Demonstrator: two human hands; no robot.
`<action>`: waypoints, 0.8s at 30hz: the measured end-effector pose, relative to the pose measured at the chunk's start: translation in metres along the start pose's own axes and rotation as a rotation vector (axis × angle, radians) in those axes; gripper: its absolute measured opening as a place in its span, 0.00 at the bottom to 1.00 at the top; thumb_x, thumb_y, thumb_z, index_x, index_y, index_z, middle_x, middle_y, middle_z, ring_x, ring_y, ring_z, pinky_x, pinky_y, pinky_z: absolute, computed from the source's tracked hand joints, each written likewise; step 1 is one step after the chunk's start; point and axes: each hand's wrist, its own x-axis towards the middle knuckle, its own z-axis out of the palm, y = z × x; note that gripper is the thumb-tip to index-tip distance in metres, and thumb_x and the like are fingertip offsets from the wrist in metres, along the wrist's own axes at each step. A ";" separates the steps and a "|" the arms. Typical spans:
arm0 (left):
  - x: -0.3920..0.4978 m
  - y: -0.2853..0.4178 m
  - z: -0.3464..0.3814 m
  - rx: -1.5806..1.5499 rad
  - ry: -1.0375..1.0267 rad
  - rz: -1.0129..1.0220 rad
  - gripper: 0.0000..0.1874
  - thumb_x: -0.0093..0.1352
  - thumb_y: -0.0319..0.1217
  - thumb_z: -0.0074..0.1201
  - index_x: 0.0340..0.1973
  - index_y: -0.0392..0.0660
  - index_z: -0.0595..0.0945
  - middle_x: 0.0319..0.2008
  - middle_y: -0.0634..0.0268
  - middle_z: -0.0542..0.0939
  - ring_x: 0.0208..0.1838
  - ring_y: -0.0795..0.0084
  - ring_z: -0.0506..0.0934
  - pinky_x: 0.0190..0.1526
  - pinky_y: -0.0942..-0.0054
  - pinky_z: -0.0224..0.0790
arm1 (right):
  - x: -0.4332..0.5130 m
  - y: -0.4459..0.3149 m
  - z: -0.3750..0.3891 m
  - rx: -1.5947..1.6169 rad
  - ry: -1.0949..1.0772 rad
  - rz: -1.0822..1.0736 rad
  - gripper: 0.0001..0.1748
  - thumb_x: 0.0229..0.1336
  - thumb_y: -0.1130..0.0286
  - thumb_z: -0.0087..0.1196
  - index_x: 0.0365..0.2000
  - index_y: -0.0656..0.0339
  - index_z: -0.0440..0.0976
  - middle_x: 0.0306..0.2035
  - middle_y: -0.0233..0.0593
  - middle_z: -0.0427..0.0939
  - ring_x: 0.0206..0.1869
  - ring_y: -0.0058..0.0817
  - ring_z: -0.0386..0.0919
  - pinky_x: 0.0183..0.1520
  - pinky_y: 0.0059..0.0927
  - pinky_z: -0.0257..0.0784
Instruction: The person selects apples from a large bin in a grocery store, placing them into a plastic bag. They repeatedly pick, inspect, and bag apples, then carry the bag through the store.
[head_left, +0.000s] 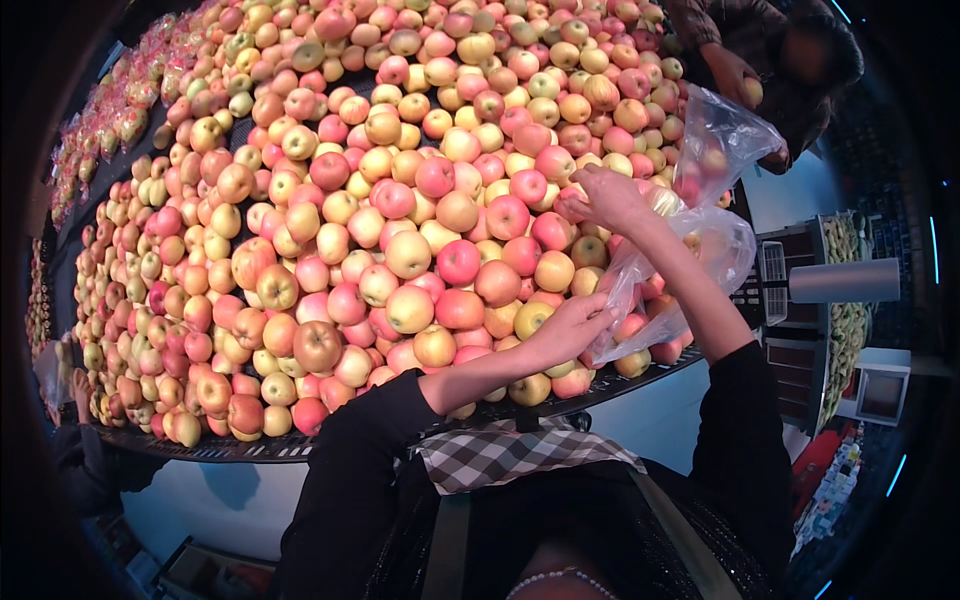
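Observation:
A wide heap of red and yellow apples (409, 253) fills the display before me. My left hand (574, 326) pinches the edge of a clear plastic bag (660, 330), which lies on the apples at the heap's near right side. Above and to the right of it, my right hand (606, 196) reaches over the heap with its fingers spread and bent, at a red apple (552, 231); whether it touches that apple cannot be told. My right forearm passes over the bag and hides part of it.
At the upper right another person (780, 60) holds an apple beside a second clear bag (716, 146). Someone else's hand (81, 391) shows at the far left edge. Bagged fruit (124, 109) lies at the upper left. The black display rim (277, 450) runs along my side.

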 end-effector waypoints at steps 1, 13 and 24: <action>-0.003 -0.001 -0.001 -0.012 0.012 -0.018 0.12 0.77 0.35 0.43 0.37 0.39 0.75 0.22 0.71 0.72 0.26 0.83 0.71 0.28 0.78 0.66 | 0.013 0.006 0.021 -0.051 -0.106 0.021 0.23 0.55 0.54 0.55 0.42 0.63 0.74 0.41 0.49 0.78 0.42 0.45 0.80 0.44 0.45 0.76; -0.010 -0.004 -0.021 -0.056 0.027 -0.144 0.11 0.76 0.36 0.46 0.38 0.41 0.76 0.26 0.74 0.72 0.29 0.86 0.69 0.34 0.83 0.64 | 0.049 0.034 0.067 -0.130 -0.333 0.016 0.28 0.48 0.48 0.59 0.40 0.63 0.74 0.36 0.49 0.81 0.41 0.45 0.79 0.44 0.46 0.75; -0.006 -0.012 -0.016 -0.060 0.008 -0.181 0.13 0.75 0.37 0.49 0.45 0.40 0.76 0.35 0.70 0.78 0.37 0.84 0.75 0.36 0.82 0.67 | -0.029 0.001 -0.052 0.543 -0.031 0.128 0.27 0.50 0.54 0.64 0.41 0.67 0.76 0.40 0.46 0.78 0.44 0.37 0.77 0.48 0.37 0.72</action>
